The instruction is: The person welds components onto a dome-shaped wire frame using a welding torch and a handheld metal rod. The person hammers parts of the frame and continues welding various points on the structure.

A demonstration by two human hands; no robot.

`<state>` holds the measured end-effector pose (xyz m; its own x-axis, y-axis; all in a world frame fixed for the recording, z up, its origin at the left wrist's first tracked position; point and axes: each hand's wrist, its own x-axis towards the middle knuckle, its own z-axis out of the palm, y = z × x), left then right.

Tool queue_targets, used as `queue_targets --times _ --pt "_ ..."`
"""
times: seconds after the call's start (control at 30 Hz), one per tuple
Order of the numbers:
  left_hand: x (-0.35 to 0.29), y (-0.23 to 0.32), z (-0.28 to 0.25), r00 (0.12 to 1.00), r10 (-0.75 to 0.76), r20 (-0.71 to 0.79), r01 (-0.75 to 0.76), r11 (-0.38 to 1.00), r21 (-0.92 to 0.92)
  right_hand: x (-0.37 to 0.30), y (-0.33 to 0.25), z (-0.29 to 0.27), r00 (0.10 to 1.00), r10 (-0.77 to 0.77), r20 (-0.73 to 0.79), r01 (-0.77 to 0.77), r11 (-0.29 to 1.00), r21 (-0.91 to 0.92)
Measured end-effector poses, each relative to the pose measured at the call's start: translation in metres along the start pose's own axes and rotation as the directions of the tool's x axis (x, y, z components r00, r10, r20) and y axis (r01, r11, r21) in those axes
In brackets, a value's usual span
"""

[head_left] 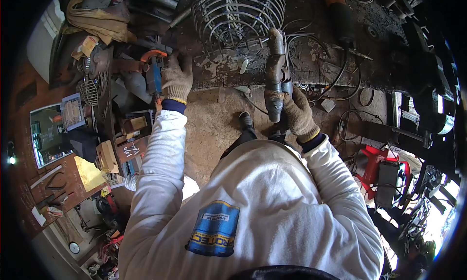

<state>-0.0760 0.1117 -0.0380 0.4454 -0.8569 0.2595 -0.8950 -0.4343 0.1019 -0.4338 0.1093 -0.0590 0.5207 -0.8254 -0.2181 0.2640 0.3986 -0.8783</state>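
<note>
Both my hands wear knitted work gloves. On the left, my left hand (176, 79) is at the bench edge with its fingers apart and nothing visible between them. Close beside it is a blue and orange tool (155, 75), whose kind I cannot make out. My right hand (300, 115) grips the near part of a metal pipe piece (274, 80) with several joined sections; some fingers are hidden. The pipe piece extends over the edge of the dark workbench (214, 70). Beyond it stands a round cage of metal rings (238, 12).
An orange and black power tool (340, 22) with a black cable lies at the bench's far right. A large dark vise-like machine (433, 80) stands to the right. Left are cluttered shelves and a brown cloth (97, 19). A red and grey machine (386, 175) sits low right.
</note>
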Motion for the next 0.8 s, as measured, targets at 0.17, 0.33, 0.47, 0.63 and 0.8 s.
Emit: queue_targets --times 0.17,0.33,0.47,0.63,0.8 --pt "0.003 0.007 -0.009 0.996 -0.041 0.077 0.048 0.995 -0.086 0.008 0.007 0.001 0.999 -0.050 0.009 0.050 0.997 0.062" --pt "0.001 0.004 -0.006 0.995 -0.059 0.075 0.067 0.991 -0.115 0.010 0.007 -0.003 0.999 0.048 0.006 -0.048 0.998 0.029" --pt "0.002 0.005 -0.008 0.996 -0.039 0.081 0.046 0.995 -0.087 0.010 0.009 -0.002 1.000 0.021 0.005 -0.021 1.000 0.000" --pt "0.002 0.007 -0.012 0.991 -0.066 0.118 0.077 0.993 -0.093 0.009 0.005 0.007 1.000 0.000 -0.023 0.000 0.999 0.037" --pt "0.000 -0.013 0.006 0.996 0.058 -0.062 -0.062 0.997 -0.051 0.010 0.004 0.004 0.998 0.054 -0.015 -0.055 0.997 -0.054"
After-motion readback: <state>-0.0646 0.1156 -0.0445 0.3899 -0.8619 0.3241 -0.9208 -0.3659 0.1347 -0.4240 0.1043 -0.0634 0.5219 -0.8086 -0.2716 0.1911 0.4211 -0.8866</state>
